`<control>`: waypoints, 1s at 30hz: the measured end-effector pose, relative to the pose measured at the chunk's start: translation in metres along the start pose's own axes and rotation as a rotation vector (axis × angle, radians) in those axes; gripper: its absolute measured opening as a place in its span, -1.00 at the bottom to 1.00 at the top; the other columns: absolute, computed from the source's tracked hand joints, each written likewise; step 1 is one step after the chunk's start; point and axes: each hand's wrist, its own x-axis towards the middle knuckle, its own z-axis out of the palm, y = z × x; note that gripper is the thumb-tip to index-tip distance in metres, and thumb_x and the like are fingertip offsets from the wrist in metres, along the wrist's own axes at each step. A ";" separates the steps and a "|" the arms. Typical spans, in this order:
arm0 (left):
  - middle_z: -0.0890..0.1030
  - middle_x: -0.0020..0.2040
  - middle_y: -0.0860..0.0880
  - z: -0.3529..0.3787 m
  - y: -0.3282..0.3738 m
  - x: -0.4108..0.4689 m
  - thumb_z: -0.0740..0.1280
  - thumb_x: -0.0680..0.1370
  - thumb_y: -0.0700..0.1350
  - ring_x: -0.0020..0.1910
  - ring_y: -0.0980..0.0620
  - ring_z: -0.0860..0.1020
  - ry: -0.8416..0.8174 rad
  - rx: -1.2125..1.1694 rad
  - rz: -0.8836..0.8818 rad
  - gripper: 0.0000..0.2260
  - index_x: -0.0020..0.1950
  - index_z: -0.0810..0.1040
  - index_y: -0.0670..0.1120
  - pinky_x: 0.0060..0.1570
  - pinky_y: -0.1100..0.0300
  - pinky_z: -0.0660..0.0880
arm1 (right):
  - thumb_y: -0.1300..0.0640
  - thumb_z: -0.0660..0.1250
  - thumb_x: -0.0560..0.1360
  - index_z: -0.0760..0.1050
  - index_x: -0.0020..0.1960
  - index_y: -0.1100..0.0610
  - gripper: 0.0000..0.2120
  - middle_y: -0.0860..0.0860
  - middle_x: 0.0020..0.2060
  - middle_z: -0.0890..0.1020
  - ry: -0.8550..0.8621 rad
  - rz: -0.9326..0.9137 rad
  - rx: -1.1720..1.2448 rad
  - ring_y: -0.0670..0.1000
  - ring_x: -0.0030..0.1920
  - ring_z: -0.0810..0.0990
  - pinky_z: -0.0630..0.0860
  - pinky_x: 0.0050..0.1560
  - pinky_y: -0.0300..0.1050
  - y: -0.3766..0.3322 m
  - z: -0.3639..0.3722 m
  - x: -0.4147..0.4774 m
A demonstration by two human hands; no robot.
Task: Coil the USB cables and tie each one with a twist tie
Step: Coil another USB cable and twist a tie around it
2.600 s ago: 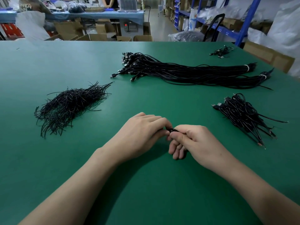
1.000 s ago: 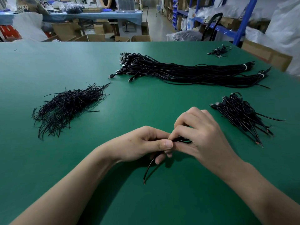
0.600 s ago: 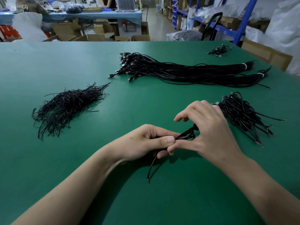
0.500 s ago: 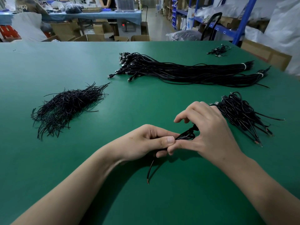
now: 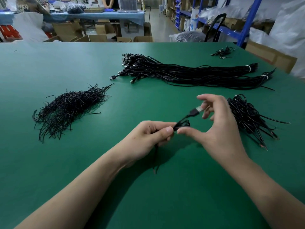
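Note:
My left hand (image 5: 148, 138) pinches a small black coiled USB cable (image 5: 183, 124) between thumb and fingers above the green table (image 5: 49, 171). The cable's USB plug (image 5: 196, 110) sticks up to the right, and its loose tail (image 5: 155, 168) hangs below my left hand. My right hand (image 5: 221, 129) hovers just right of the coil with fingers spread, the thumb tip next to the coil and the fingers behind the plug. A pile of black twist ties (image 5: 69, 108) lies to the left.
A long bundle of uncoiled black USB cables (image 5: 189, 73) lies across the far middle. A heap of coiled cables (image 5: 247, 118) sits just right of my right hand. A small bunch of cables (image 5: 222, 52) lies at the far right corner. Boxes and shelving stand beyond the table.
My right hand has loosened its pinch on the coil and spread its fingers. The USB plug now stands free, while my left hand keeps holding the coil.

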 end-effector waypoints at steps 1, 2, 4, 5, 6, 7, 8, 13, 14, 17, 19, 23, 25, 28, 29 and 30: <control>0.44 -0.26 0.09 0.000 -0.002 0.001 0.26 0.63 -0.08 -0.35 0.16 0.29 0.074 -0.061 0.005 -0.69 0.29 0.61 -0.18 -0.30 0.41 0.28 | -0.46 0.42 0.27 0.41 0.31 -0.04 -0.23 -0.11 0.01 0.49 0.020 0.111 0.091 -0.08 -0.03 0.51 0.44 -0.01 -0.27 0.001 0.001 0.000; 0.42 -0.24 0.05 0.000 -0.002 0.003 0.27 0.62 -0.06 -0.35 0.14 0.28 0.131 -0.128 0.005 -0.69 0.28 0.62 -0.16 -0.30 0.40 0.27 | -0.49 0.38 0.27 0.44 0.29 -0.06 -0.25 -0.10 0.01 0.53 0.003 0.215 0.180 -0.08 -0.03 0.54 0.47 -0.03 -0.25 0.001 0.002 -0.001; 0.40 -0.22 0.01 0.001 -0.003 0.004 0.27 0.61 -0.05 -0.34 0.12 0.26 0.186 -0.246 -0.010 -0.70 0.25 0.65 -0.14 -0.28 0.32 0.22 | -0.62 0.23 0.26 0.52 0.22 -0.12 -0.24 -0.13 -0.01 0.60 -0.122 0.341 0.323 -0.16 -0.07 0.58 0.47 -0.06 -0.23 -0.001 0.009 -0.002; 0.41 -0.23 0.01 0.004 -0.003 0.004 0.27 0.61 -0.05 -0.34 0.12 0.26 0.183 -0.283 -0.021 -0.72 0.20 0.67 -0.13 -0.27 0.29 0.21 | -0.66 0.16 0.25 0.56 0.17 -0.14 -0.24 -0.15 -0.02 0.62 -0.193 0.355 0.362 -0.22 -0.10 0.57 0.43 -0.05 -0.28 -0.003 0.014 -0.004; 0.41 -0.25 0.01 0.007 -0.003 0.004 0.27 0.63 -0.05 -0.34 0.12 0.26 0.162 -0.288 -0.027 -0.77 0.11 0.69 -0.10 -0.26 0.25 0.20 | -0.65 0.12 0.30 0.58 0.14 -0.15 -0.27 -0.15 -0.04 0.63 -0.249 0.348 0.393 -0.27 -0.12 0.56 0.41 -0.03 -0.32 -0.005 0.019 -0.007; 0.40 -0.28 0.02 0.010 -0.001 0.003 0.27 0.65 -0.04 -0.34 0.11 0.26 0.129 -0.260 -0.033 -0.78 -0.01 0.68 -0.07 -0.26 0.22 0.20 | -0.59 0.11 0.38 0.60 0.13 -0.14 -0.34 -0.13 -0.04 0.65 -0.279 0.337 0.432 -0.29 -0.09 0.57 0.40 0.02 -0.32 -0.009 0.024 -0.009; 0.40 -0.32 0.02 0.014 0.000 0.002 0.25 0.68 -0.03 -0.35 0.10 0.25 0.097 -0.202 -0.041 -0.75 -0.12 0.64 -0.04 -0.28 0.22 0.19 | -0.50 0.14 0.45 0.62 0.15 -0.12 -0.42 -0.09 -0.04 0.67 -0.283 0.334 0.480 -0.27 -0.02 0.59 0.41 0.10 -0.27 -0.011 0.028 -0.011; 0.58 -0.33 -0.03 0.023 0.008 0.000 0.20 0.72 -0.06 -0.42 0.13 0.38 0.061 0.042 -0.092 -0.70 -0.18 0.54 -0.08 -0.36 0.34 0.34 | -0.23 0.28 0.56 0.66 0.02 0.00 -0.65 -0.06 -0.30 0.66 -0.222 0.383 0.620 0.03 -0.16 0.67 0.55 -0.01 -0.04 -0.013 0.033 -0.015; 0.63 -0.30 -0.03 0.025 0.010 -0.001 0.19 0.72 -0.07 -0.40 0.13 0.41 0.055 0.071 -0.099 -0.70 -0.16 0.56 -0.10 -0.32 0.34 0.38 | -0.21 0.28 0.56 0.65 -0.02 0.02 -0.67 -0.05 -0.37 0.61 -0.220 0.399 0.645 0.02 -0.29 0.63 0.52 -0.18 -0.15 -0.014 0.032 -0.015; 0.71 -0.20 -0.05 0.030 0.013 -0.002 0.18 0.72 -0.06 -0.33 0.09 0.48 0.062 0.145 -0.107 -0.67 -0.09 0.61 -0.19 -0.24 0.23 0.45 | -0.19 0.32 0.52 0.62 -0.11 0.07 -0.67 0.01 -0.47 0.47 -0.207 0.451 0.712 0.01 -0.47 0.44 0.39 -0.45 -0.26 -0.015 0.033 -0.015; 0.69 -0.20 -0.03 0.031 0.012 -0.002 0.18 0.72 -0.04 -0.28 0.04 0.50 0.081 0.203 -0.090 -0.66 -0.08 0.65 -0.16 -0.17 0.11 0.46 | -0.17 0.33 0.49 0.61 -0.13 0.10 -0.67 0.00 -0.44 0.51 -0.195 0.452 0.712 -0.03 -0.43 0.43 0.41 -0.43 -0.23 -0.014 0.035 -0.015; 0.42 -0.35 -0.02 0.031 0.005 -0.001 0.24 0.69 0.02 -0.37 0.04 0.31 0.108 0.409 -0.048 -0.65 -0.16 0.58 -0.17 -0.30 0.11 0.31 | -0.05 0.34 0.58 0.60 -0.19 0.12 -0.72 -0.05 -0.35 0.63 -0.143 0.448 0.694 -0.13 -0.32 0.56 0.47 -0.29 -0.33 -0.009 0.036 -0.015; 0.54 -0.30 0.08 0.029 0.004 -0.002 0.29 0.67 0.02 -0.35 0.14 0.43 0.115 0.525 0.002 -0.71 -0.13 0.63 -0.11 -0.24 0.21 0.38 | -0.01 0.32 0.62 0.59 -0.19 0.15 -0.70 -0.03 -0.33 0.66 -0.112 0.458 0.661 -0.13 -0.30 0.59 0.49 -0.25 -0.35 -0.005 0.034 -0.014; 0.66 -0.11 0.14 0.019 0.006 -0.003 0.35 0.62 0.09 -0.10 0.21 0.59 0.180 0.613 0.036 -0.80 -0.02 0.73 0.04 -0.06 0.24 0.47 | 0.02 0.27 0.66 0.58 -0.18 0.19 -0.68 0.03 -0.30 0.70 -0.091 0.479 0.624 -0.08 -0.27 0.66 0.53 -0.21 -0.31 0.002 0.028 -0.011; 0.66 -0.10 0.14 0.014 0.006 -0.003 0.35 0.61 0.11 -0.09 0.20 0.59 0.209 0.644 0.034 -0.79 -0.02 0.73 0.06 -0.05 0.20 0.49 | 0.02 0.26 0.66 0.55 -0.16 0.19 -0.68 0.05 -0.31 0.70 -0.096 0.489 0.621 -0.04 -0.28 0.68 0.55 -0.21 -0.27 0.003 0.026 -0.010; 0.66 -0.11 0.14 0.007 0.006 -0.003 0.35 0.61 0.11 -0.09 0.19 0.59 0.245 0.689 0.030 -0.79 -0.03 0.73 0.05 -0.04 0.16 0.50 | 0.02 0.25 0.67 0.52 -0.15 0.19 -0.70 0.05 -0.34 0.68 -0.104 0.503 0.623 0.01 -0.31 0.69 0.56 -0.22 -0.21 0.004 0.025 -0.009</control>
